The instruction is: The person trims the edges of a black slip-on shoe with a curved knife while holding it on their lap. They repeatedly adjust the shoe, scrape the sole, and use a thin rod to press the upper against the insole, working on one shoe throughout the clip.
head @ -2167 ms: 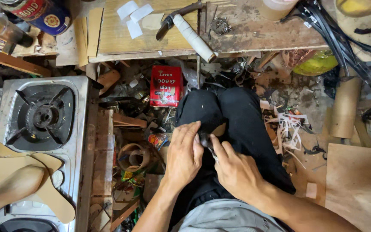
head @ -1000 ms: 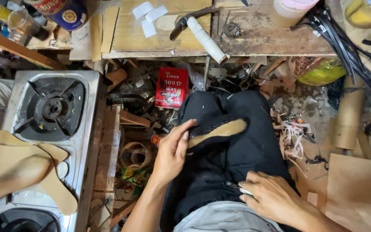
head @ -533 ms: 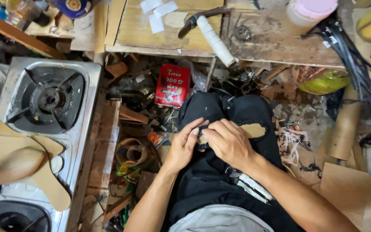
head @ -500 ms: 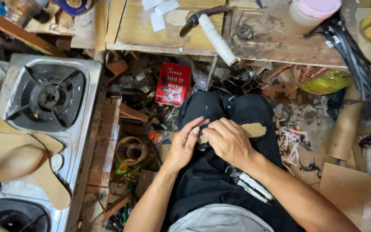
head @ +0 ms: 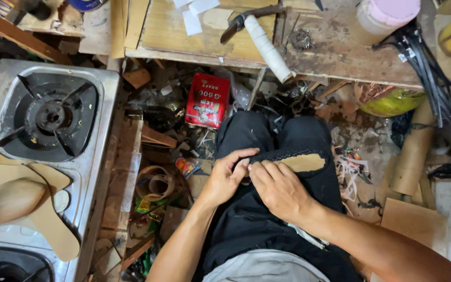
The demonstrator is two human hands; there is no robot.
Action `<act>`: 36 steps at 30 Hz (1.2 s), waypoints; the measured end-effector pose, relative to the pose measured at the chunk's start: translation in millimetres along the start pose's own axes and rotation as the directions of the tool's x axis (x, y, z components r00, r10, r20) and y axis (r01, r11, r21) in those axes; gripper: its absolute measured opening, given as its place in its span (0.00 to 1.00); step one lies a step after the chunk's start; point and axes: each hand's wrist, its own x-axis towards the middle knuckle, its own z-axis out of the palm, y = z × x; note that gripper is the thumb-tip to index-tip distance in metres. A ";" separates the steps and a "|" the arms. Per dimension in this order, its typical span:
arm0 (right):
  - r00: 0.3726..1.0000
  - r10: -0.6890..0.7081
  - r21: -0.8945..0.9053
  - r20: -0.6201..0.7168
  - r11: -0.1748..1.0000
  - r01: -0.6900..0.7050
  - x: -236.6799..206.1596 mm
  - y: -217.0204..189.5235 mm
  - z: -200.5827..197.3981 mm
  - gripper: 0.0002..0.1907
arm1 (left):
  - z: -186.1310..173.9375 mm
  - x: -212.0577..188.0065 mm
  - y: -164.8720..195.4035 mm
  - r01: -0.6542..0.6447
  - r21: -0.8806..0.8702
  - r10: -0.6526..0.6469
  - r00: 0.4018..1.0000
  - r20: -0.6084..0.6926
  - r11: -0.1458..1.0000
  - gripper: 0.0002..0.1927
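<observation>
While scraps litter the floor (head: 173, 130) below the far tabletop (head: 319, 57), both hands' fingers (head: 246, 164) pinch one insole (head: 293, 159); two burners sit left.

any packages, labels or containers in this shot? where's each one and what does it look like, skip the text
Red tin: on the cluttered floor just beyond the knees, boxy, red with white print.
Pink-lidded jar: on the wooden bench at top right, round, pale body.
Blue-rimmed can: top edge, left of centre, mostly cut off.
White paper slips: on the bench top, blank as far as shows.
No screens or signs.
</observation>
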 end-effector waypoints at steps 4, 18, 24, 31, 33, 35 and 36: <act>0.999 -0.034 0.404 -0.022 0.914 0.040 19.7 39.2 -17.6 0.16 | 2.1 3.1 13.9 0.023 0.082 -0.016 0.996 -0.084 0.996 0.17; 0.826 0.556 0.114 -0.093 0.830 -0.546 124.3 158.8 5.8 0.29 | 4.7 35.3 3.9 -0.066 0.076 0.072 0.994 -0.079 0.995 0.18; 0.832 0.423 0.379 -0.358 0.880 -0.285 19.8 89.3 -8.7 0.26 | -2.5 36.5 3.4 -0.073 0.043 0.076 0.993 -0.093 0.996 0.18; 0.677 0.707 0.765 -0.207 0.548 -0.338 -59.3 -6.0 -7.7 0.04 | -1.6 38.1 -0.4 -0.036 0.057 0.040 0.997 -0.066 0.998 0.19; 0.777 0.630 0.568 -0.024 0.648 -0.507 -65.1 -0.9 2.0 0.07 | 0.0 41.5 -2.8 -0.033 0.042 0.035 0.998 -0.046 0.999 0.20; 0.776 0.625 0.486 0.079 0.656 -0.578 -70.5 0.2 5.1 0.10 | 1.5 44.2 -5.0 -0.041 0.014 0.041 0.999 -0.020 0.999 0.22; 0.752 0.654 0.532 0.087 0.607 -0.590 -72.8 -2.3 4.7 0.12 | 1.3 43.8 -5.8 -0.070 0.036 0.070 0.998 -0.010 0.997 0.22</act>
